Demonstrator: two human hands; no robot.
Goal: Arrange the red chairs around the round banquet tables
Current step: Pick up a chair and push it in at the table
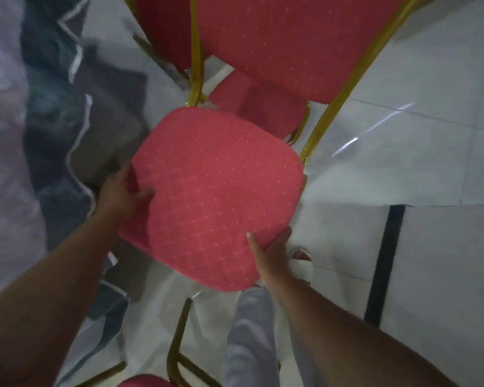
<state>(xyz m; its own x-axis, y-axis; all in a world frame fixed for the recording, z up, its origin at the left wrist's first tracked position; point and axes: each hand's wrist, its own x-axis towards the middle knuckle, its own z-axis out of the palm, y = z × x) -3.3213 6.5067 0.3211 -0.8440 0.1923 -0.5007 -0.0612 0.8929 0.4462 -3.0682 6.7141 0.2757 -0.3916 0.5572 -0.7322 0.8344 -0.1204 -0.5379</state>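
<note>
Meanwhile, in a banquet hall: from the head camera, a person holds a red chair [215, 196] by its padded seat. The left grip [123, 191] curls round the seat's left edge with the thumb on the fabric, and the right grip [273, 255] clasps the near right corner. The chair's gold frame [333, 113] and red backrest [291, 46] rise at the far side. A 2nd red chair [263, 107] stands just behind it, and part of a 3rd seat [146, 381] shows at the bottom edge. A draped surface [53, 121] fills the left, near the held chair; white floor tiles [430, 163] lie to the right. Blur hides whether the held chair's legs touch the floor. The step in hand appears to be moving 1 chair into its place. The next move likely calls for turning the seat toward the draped surface and setting it down square, clear of the neighbouring chairs.
</note>
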